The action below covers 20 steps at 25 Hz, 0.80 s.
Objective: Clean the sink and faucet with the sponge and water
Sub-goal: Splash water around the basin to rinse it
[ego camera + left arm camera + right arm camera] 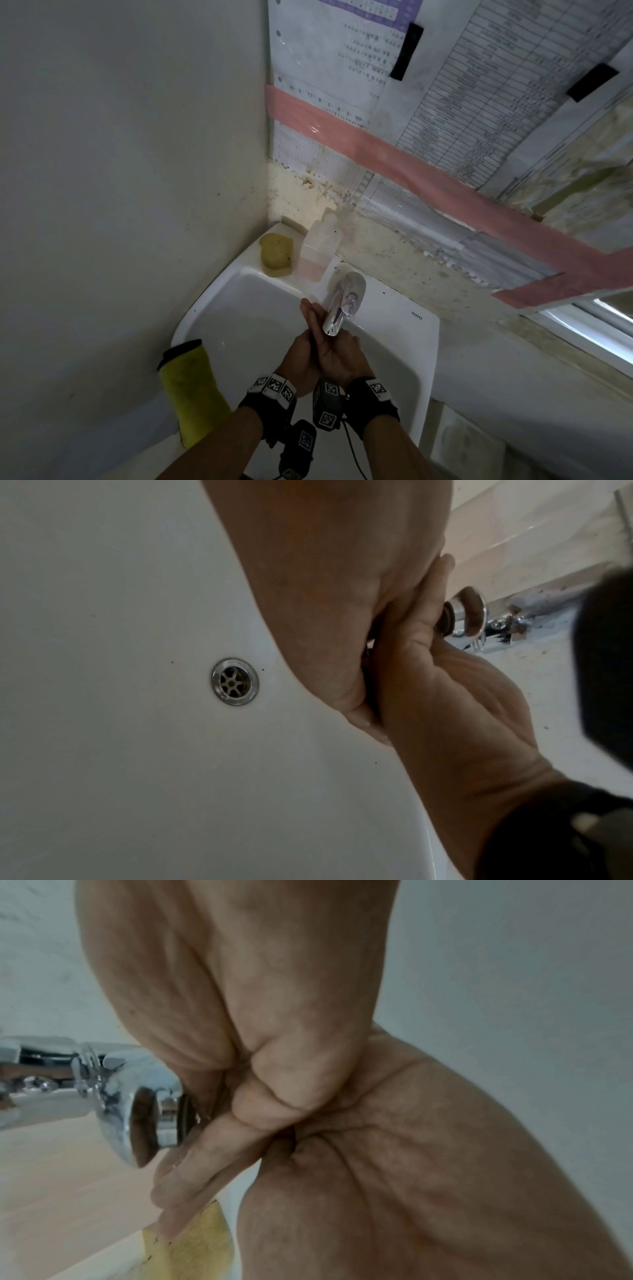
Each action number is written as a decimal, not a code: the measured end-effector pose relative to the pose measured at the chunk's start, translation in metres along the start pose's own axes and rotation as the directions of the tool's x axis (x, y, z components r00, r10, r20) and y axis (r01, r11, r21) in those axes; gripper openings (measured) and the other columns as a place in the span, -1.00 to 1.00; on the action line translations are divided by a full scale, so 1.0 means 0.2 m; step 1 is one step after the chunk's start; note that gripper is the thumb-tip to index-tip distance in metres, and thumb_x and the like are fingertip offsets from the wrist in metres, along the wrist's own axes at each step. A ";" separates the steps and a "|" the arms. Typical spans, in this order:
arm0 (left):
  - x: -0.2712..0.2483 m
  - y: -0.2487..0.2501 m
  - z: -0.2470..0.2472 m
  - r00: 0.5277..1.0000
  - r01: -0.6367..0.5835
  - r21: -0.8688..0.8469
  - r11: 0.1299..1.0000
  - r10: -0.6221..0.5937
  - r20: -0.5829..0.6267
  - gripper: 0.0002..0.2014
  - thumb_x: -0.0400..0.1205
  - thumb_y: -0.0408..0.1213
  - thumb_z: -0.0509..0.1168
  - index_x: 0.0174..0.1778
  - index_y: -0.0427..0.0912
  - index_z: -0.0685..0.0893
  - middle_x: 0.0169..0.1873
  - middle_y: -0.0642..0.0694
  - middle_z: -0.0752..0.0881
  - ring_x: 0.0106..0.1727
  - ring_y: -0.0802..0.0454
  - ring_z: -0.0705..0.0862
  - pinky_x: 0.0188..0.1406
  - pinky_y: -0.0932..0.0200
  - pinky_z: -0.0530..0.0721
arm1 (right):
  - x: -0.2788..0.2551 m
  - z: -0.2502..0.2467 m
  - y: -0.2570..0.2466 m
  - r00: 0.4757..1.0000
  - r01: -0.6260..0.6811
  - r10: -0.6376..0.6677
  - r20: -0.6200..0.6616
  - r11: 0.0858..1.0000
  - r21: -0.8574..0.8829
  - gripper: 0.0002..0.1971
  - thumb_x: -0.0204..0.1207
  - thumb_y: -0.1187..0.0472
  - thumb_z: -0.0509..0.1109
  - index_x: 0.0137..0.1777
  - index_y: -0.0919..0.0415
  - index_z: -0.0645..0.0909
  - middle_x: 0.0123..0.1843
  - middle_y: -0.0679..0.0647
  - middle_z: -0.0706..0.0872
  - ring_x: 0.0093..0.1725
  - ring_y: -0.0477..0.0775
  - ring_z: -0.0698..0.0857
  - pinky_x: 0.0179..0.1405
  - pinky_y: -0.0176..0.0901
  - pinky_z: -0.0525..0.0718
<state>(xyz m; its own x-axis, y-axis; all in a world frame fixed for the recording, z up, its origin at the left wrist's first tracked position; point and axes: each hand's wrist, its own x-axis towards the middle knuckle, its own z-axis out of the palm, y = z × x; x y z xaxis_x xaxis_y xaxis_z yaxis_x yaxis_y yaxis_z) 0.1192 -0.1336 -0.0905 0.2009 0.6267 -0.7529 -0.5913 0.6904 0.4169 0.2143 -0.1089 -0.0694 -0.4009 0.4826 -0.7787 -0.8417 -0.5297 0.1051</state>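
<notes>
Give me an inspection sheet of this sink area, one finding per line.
Surface: white sink, dark specks on the rim.
Job's things: yellow sponge on the back ledge, untouched; chrome faucet over the basin; drain uncovered.
Clutter: soap bottle beside the sponge; yellow cloth on the near-left rim.
Hands: left hand and right hand pressed together under the spout, holding nothing.
Cables: black cable at the wrist cameras.
Surroundings: stained wall, taped papers.

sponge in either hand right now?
No: the sponge lies on the sink rim by the wall, while the left hand and right hand press together under the faucet.
</notes>
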 end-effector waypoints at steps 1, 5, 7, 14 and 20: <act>0.00 -0.04 -0.01 0.999 -0.040 -0.015 0.999 0.040 0.011 -0.42 0.87 -0.01 -0.01 0.74 -0.29 0.24 0.70 -0.37 0.27 0.72 -0.38 0.22 0.73 -0.28 0.20 | -0.03 0.00 0.00 1.000 0.025 -0.026 -0.006 0.999 -0.043 -0.52 0.81 0.30 -0.06 0.52 0.69 0.39 0.57 0.60 0.42 0.55 0.65 0.43 0.33 0.38 0.68; 0.02 -0.07 -0.04 0.986 0.048 -0.235 0.971 -0.008 0.169 -0.50 0.80 -0.13 0.12 0.61 -0.33 0.50 0.47 -0.35 0.60 0.52 -0.27 0.56 0.66 -0.22 0.40 | -0.15 -0.07 -0.05 0.996 0.059 -0.070 -0.049 0.978 -0.201 -0.53 0.78 0.31 0.14 0.59 0.60 0.33 0.58 0.57 0.43 0.54 0.53 0.53 0.22 0.22 0.79; 0.02 -0.05 -0.06 0.983 0.064 -0.216 0.974 -0.025 0.180 -0.48 0.70 -0.22 0.16 0.50 -0.51 0.54 0.33 -0.43 0.67 0.31 -0.29 0.70 0.40 -0.18 0.66 | -0.25 -0.08 -0.08 0.992 0.111 -0.122 -0.018 0.946 -0.305 -0.51 0.75 0.28 0.18 0.59 0.60 0.36 0.58 0.54 0.46 0.53 0.44 0.57 0.21 0.08 0.80; 0.03 -0.04 -0.05 0.980 0.145 -0.332 0.932 -0.089 0.178 -0.49 0.73 -0.27 0.07 0.47 -0.61 0.46 0.36 -0.57 0.64 0.37 -0.42 0.69 0.37 -0.23 0.67 | -0.68 0.09 -0.24 0.979 0.200 -0.166 0.122 0.902 -0.382 -0.51 0.49 0.35 0.55 0.34 0.65 0.61 0.51 0.54 0.55 0.40 0.36 0.70 0.16 -0.05 0.82; 0.03 -0.05 -0.04 0.976 0.155 -0.304 0.940 -0.099 0.193 -0.48 0.71 -0.28 0.10 0.47 -0.64 0.50 0.36 -0.57 0.64 0.44 -0.42 0.64 0.45 -0.22 0.62 | -0.83 0.42 -0.19 0.953 0.290 -0.288 0.094 0.779 -0.556 -0.53 0.83 0.16 0.10 0.48 0.59 0.46 0.46 0.48 0.63 0.50 0.34 0.63 0.49 0.02 0.53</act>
<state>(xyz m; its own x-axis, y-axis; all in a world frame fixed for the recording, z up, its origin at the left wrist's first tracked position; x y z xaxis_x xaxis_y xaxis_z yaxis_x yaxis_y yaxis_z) 0.1207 -0.1393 -0.1025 0.4057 0.6133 -0.6777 -0.7617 0.6366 0.1202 0.2826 -0.1107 0.1071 -0.1735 0.6780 -0.7143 -0.5705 -0.6604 -0.4882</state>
